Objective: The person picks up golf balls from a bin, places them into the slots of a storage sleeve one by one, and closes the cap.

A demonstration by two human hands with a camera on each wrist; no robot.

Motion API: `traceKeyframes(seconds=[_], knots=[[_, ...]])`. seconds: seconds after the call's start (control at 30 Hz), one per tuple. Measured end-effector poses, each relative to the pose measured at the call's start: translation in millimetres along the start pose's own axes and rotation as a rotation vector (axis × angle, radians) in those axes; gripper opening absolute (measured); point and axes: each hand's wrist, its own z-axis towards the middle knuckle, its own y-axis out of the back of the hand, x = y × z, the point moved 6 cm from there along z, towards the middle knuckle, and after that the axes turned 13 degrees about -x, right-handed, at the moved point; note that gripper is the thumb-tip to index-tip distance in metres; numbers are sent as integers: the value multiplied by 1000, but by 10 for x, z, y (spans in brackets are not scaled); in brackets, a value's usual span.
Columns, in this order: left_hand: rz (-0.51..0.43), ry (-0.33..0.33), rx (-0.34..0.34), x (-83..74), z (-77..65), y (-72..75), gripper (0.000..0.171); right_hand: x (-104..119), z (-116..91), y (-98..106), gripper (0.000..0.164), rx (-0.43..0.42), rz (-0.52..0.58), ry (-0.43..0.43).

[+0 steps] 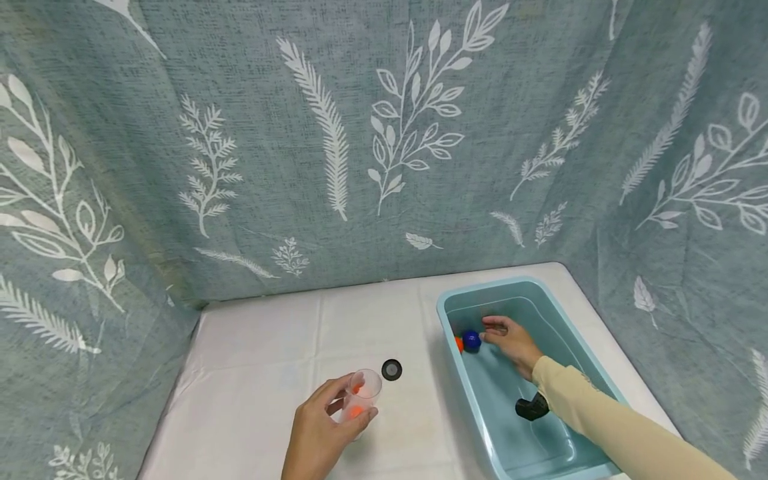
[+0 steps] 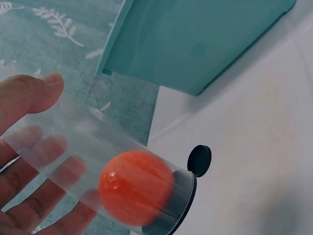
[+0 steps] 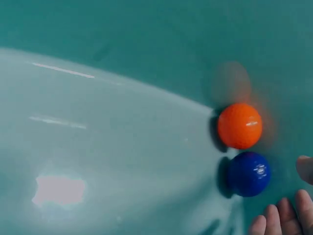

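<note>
My left hand [image 1: 324,427] grips a clear plastic tube [image 1: 367,383], with the thumb on one side and the fingers round the other. Through its wall shows an orange ball [image 2: 137,188], lying near the tube's dark-rimmed end. Inside a teal tub [image 1: 470,400], my right hand [image 1: 513,343] hovers beside a blue ball [image 1: 471,341], its fingers loosely bent and apart from the ball. Another orange ball [image 3: 239,126] lies right by the blue one, against the tub's wall. The tub's side partly hides that orange ball in the head view.
A round black lid [image 1: 392,369] lies on the white-covered table [image 1: 258,360], just right of the tube. Near the right sleeve is a black object [image 1: 531,407], its kind unclear. Grey-green leaf-patterned cloth [image 1: 354,147] hangs behind and at both sides.
</note>
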Motion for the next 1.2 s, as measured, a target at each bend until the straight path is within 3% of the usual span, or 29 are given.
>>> traceKeyframes(seconds=[0.4, 0.57, 0.87, 1.2], knots=[[-13, -11, 14, 51, -9, -7, 53, -211, 66, -109, 51, 19, -40, 14], [-40, 14, 29, 74, -13, -17, 53, -300, 75, -157, 51, -2, -63, 6], [-41, 14, 25, 107, -22, -5, 53, -305, 93, -227, 42, -92, -102, 62], [-31, 6, 21, 147, -3, 18, 53, -303, 96, -303, 39, -106, -130, 64]])
